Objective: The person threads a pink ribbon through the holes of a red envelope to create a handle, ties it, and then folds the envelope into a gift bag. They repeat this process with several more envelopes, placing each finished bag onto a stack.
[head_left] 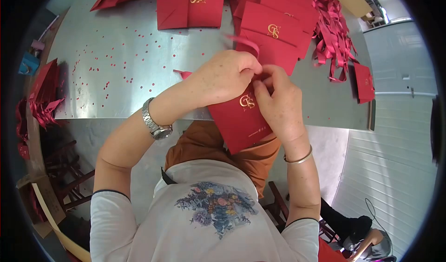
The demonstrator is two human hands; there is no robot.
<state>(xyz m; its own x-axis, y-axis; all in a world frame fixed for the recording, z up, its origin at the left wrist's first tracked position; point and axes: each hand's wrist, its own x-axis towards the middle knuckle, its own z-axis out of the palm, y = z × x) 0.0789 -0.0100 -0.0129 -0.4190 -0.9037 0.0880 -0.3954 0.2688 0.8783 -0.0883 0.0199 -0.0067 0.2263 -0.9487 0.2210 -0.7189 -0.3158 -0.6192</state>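
Note:
A red paper bag (241, 125) with gold lettering hangs tilted at the table's front edge, over my lap. My left hand (223, 78) is closed at the bag's upper edge, its fingers pinching a red ribbon (248, 43) that loops up above the knuckles. Right beside it, my right hand (281, 101) is closed too, thumb and forefinger pinched at the same upper edge near the ribbon. The fingertips meet, and what lies exactly between them is partly hidden. A short red ribbon end or bag corner (183, 74) shows left of my left wrist.
More red bags (174, 6) lie at the back of the metal table (153, 94), with a stack (274, 29) behind my hands. Loose red ribbons (332, 34) heap at the right, above a small red bag (364, 83). Red paper dots dot the left. Bundled bags (44, 90) stand far left.

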